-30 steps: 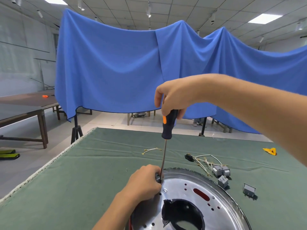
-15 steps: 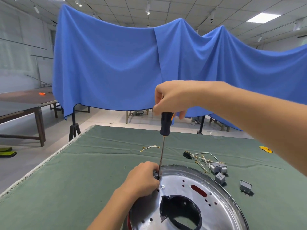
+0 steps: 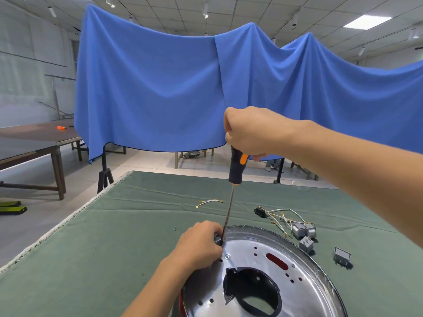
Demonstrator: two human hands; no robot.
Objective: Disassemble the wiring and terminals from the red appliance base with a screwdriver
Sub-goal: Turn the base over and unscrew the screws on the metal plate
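In the head view, the right hand (image 3: 249, 131) is closed around the top of a long screwdriver with a black handle and orange stripe (image 3: 236, 167), its grip a full fist that hides the handle's cap. Compared with a second ago, the orange stripe has swung from the left face of the handle to the right, which suggests the tool is being turned and a fastener is probably working loose. The thin steel shaft (image 3: 229, 211) runs almost straight down from this grip, leaning slightly left, to a tip hidden against the left hand (image 3: 201, 242).

The left hand's grip is pinched narrow on a small dark part (image 3: 218, 239) at the far-left rim of the round chrome plate of the red appliance base (image 3: 258, 266), directly beneath the right fist; what the part is cannot be told. A silver screw (image 3: 227, 256) sits in the plate just right of that pinch.

Farther right on the green-covered bench (image 3: 114, 236) lie a bundle of white wires with grey terminal blocks (image 3: 295, 225), already freed. A short loose lead (image 3: 209, 201) lies beyond the left hand.
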